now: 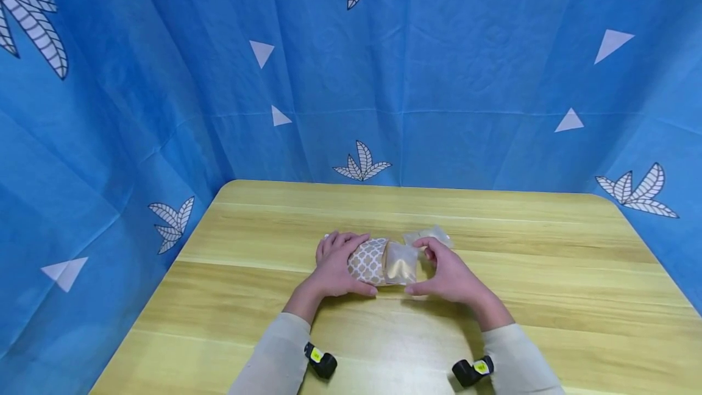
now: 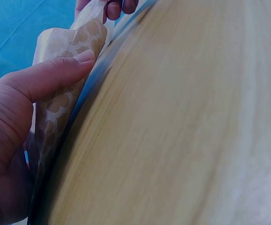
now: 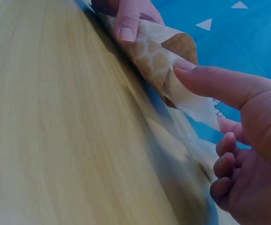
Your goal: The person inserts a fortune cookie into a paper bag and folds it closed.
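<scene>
A brown paper bag (image 1: 367, 262) with a white lattice pattern lies sideways near the middle of the table, its mouth toward the right. My left hand (image 1: 337, 272) grips its left part, thumb along the near side; the left wrist view shows that thumb on the bag (image 2: 60, 101). At the mouth, partly inside or against it, is a small translucent packet (image 1: 400, 266) with something pale yellow in it. My right hand (image 1: 452, 276) pinches this packet by its edges, the thumb at the near corner. In the right wrist view the packet (image 3: 191, 99) shows at the bag's opening.
Another translucent packet (image 1: 436, 234) lies flat just beyond my right hand. The wooden table (image 1: 548, 249) ends at a blue curtain (image 1: 471, 78) with leaf and triangle prints. Black wrist cameras sit on both sleeves.
</scene>
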`<state>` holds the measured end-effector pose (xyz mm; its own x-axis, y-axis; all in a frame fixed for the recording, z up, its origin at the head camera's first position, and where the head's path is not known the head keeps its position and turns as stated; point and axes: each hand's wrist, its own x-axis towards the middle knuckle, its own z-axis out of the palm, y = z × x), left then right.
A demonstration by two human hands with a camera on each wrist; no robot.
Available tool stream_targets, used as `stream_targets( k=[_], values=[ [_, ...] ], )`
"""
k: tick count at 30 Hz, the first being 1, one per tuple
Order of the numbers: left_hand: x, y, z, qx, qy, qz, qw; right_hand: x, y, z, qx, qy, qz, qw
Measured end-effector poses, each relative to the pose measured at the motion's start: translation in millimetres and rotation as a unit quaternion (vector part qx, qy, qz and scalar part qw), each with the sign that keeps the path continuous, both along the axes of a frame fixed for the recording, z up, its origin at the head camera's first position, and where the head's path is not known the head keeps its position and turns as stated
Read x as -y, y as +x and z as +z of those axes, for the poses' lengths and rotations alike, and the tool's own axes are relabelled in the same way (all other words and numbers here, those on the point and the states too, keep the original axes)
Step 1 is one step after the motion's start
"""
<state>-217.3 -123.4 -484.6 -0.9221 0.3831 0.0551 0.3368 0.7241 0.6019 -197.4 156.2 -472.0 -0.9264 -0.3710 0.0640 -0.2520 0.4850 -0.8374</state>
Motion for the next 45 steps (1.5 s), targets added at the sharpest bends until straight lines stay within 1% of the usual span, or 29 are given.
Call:
stream_targets(
  k=[4, 10, 16, 20, 24, 31, 36, 45],
  values=[
    [-0.2, 0.2, 0.8, -0.004, 0.01, -0.003, 0.9999, 5.0, -1.2, 1.4, 0.002, 0.002, 0.0, 1.0],
    [-0.8, -1.1, 0.0, -0.002, 0.002, -0.002, 1.0, 13.9, -2.8, 2.2, -0.001, 0.0, 0.006, 1.0],
    [-1.0, -0.2, -0.1, -0.007, 0.008, -0.003, 0.9999, 20.3, -3.6, -1.3, 0.0, 0.0, 0.002, 1.0],
    [-0.2, 1.4, 0.0, -0.006, 0.01, -0.006, 0.9999, 20.3, -1.3, -3.5, -0.001, 0.002, 0.003, 1.0],
    [0.2, 2.1, 0.1, -0.005, 0.005, -0.007, 0.9999, 17.3, 1.5, -5.3, -0.014, 0.001, -0.001, 0.9999],
    [-0.3, 0.9, 0.2, -0.008, 0.003, -0.005, 0.9999, 11.8, 4.7, -7.7, -0.048, -0.031, -0.014, 0.9982],
    [-0.5, -0.7, -1.9, -0.009, 0.003, -0.006, 0.9999, 11.4, 3.4, -10.0, -0.062, -0.022, -0.023, 0.9976],
    [-0.7, -1.2, -2.4, -0.002, 0.004, -0.002, 1.0, 16.4, 0.4, -9.9, -0.072, 0.003, -0.012, 0.9973]
  ],
)
